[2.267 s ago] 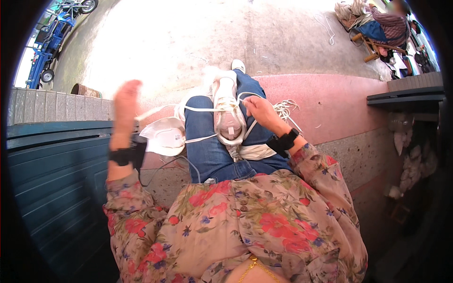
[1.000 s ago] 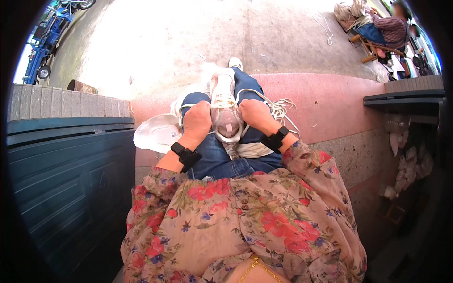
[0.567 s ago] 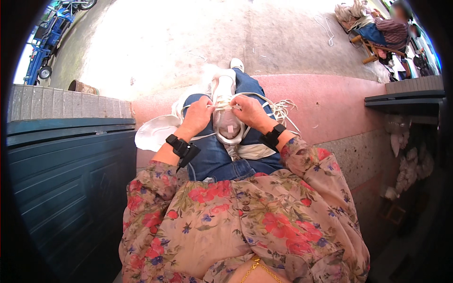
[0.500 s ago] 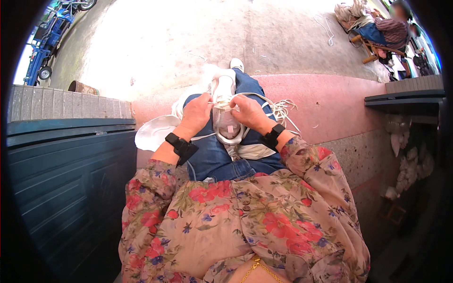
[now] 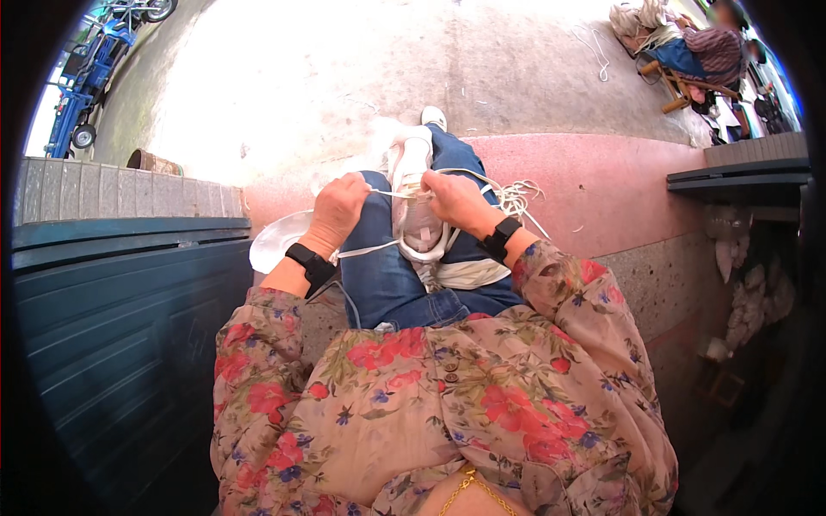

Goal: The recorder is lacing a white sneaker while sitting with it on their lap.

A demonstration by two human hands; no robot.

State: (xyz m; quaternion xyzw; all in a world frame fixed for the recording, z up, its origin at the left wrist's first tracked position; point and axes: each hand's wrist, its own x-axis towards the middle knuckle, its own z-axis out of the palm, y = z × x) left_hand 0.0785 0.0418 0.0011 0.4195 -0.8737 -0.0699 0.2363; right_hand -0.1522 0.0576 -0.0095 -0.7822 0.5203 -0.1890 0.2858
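Plainly, left of the frame's centre, my left hand [image 5: 340,206] pinched a white lace [image 5: 387,193] stretched to the pale sneaker [image 5: 420,225] in the upper middle. Just right, my right hand [image 5: 462,203] curled close; whether it pinched anything, I couldn't tell. Even tension, sneaker steady, seemed best.
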